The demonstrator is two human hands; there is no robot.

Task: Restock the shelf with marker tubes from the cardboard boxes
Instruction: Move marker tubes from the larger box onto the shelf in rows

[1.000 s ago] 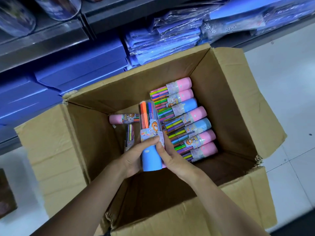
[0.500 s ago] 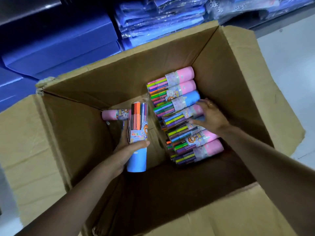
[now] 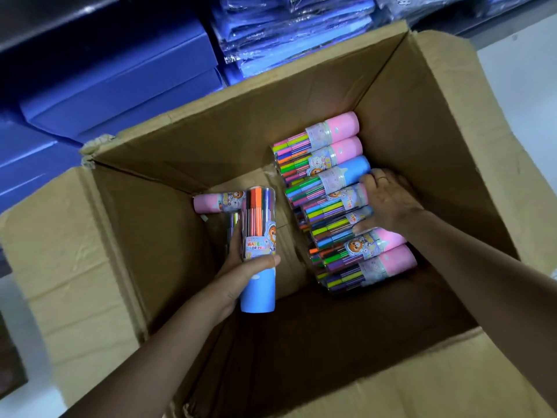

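An open cardboard box [image 3: 422, 122] fills the view. Inside it on the right lies a row of several marker tubes [image 3: 322, 164] with pink and blue caps. My left hand [image 3: 241, 273] grips one blue-capped marker tube [image 3: 258, 245] upright above the box's left part. My right hand [image 3: 388, 203] reaches into the row, its fingers curled round the capped end of a tube [image 3: 334, 206] in the middle of the row. One pink-capped tube [image 3: 211, 202] lies alone at the box's back left, with another partly hidden below it.
Blue boxes [image 3: 120, 86] and blue plastic-wrapped packs [image 3: 286, 34] sit on the shelf behind the box. The box flaps [image 3: 54, 251] spread out left, right and toward me. White floor [image 3: 524, 86] shows at the right.
My right hand left the blue-capped tube and moved right into the row, where it now grips a tube. My left hand keeps hold of the upright tube.
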